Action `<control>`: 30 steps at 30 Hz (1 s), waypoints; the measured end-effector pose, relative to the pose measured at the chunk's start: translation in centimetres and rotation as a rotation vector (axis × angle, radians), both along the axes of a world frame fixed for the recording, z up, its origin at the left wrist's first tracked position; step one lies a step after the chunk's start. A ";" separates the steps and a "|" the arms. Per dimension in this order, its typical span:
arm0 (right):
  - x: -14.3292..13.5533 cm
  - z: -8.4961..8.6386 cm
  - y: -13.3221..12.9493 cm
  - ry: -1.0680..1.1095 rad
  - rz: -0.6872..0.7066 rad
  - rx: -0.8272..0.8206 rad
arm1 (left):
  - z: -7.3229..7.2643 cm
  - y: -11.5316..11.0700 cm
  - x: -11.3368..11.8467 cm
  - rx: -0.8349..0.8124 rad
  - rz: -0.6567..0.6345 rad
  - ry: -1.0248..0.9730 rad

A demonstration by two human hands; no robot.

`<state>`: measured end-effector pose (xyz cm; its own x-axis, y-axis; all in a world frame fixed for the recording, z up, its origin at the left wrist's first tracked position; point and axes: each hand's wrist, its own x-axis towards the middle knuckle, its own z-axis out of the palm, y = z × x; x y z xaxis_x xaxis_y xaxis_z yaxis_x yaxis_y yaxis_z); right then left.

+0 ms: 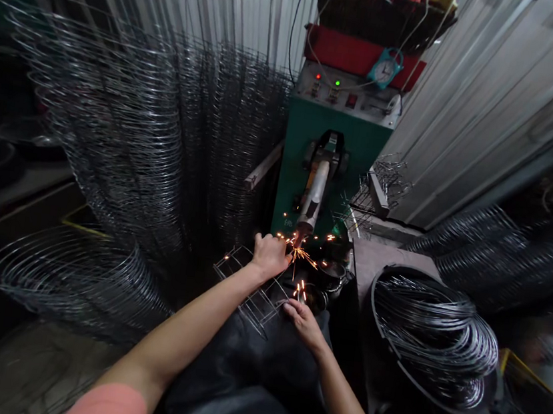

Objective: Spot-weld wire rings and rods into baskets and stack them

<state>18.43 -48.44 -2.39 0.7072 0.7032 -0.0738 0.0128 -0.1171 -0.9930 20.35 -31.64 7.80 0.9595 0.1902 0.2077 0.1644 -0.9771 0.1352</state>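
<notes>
Closest in, bare forearms (202, 322) reach out over dark trousers (256, 369): skin and cloth that a stray spark could scorch. Right hand (305, 325) now, fingers pinched at the near edge of the wire frame (257, 302), which sits tilted above the lap. Too loose a pinch and the frame could swing, pulling a joint off line. Farther up, the left hand (270, 257), fingers curled onto the frame's far side, the exact wire hidden behind the knuckles. And it's right beside the sparks (303, 257)! Bare fingers this close risk a burn, or a nip if one strays beneath the metal tip (306, 226). Out right, coiled wire (435, 334) fills a tub (388, 350) on the desk (366, 262), a possible snag for a wide elbow. Beyond, the green machine (292, 162) shows lit lamps, and tall ring stacks (134, 136) lean at left; one knock could topple them.
</notes>
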 end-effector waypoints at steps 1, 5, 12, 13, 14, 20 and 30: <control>0.0 0.0 0.0 -0.004 0.010 0.000 | 0.1 0.0 0.2 -0.007 0.000 0.008; -0.7 0.6 0.1 -0.060 0.010 -0.014 | 0.7 0.4 0.2 -0.045 -0.017 0.068; -4.1 4.1 -1.0 -0.042 -0.170 0.015 | -1.7 3.7 -10.9 -0.103 -0.320 -0.302; -4.4 4.7 -1.1 -0.005 -0.205 0.033 | -2.8 4.1 -13.2 -0.075 -0.412 -0.364; -4.6 5.3 -1.1 0.051 -0.231 0.052 | -4.0 4.3 -15.3 -0.043 -0.499 -0.386; -5.2 7.8 -0.1 0.440 -0.300 0.161 | -10.3 3.2 -20.9 0.079 -0.604 -0.281; -6.5 7.8 -7.7 -0.191 -0.347 -0.216 | -10.3 3.2 -20.1 0.018 -0.705 -0.482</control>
<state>11.94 -56.10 5.41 0.9136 0.4049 -0.0381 0.1167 -0.3507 -0.9292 0.23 -28.44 -2.47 0.6583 -0.4254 0.6211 -0.5546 -0.8319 0.0181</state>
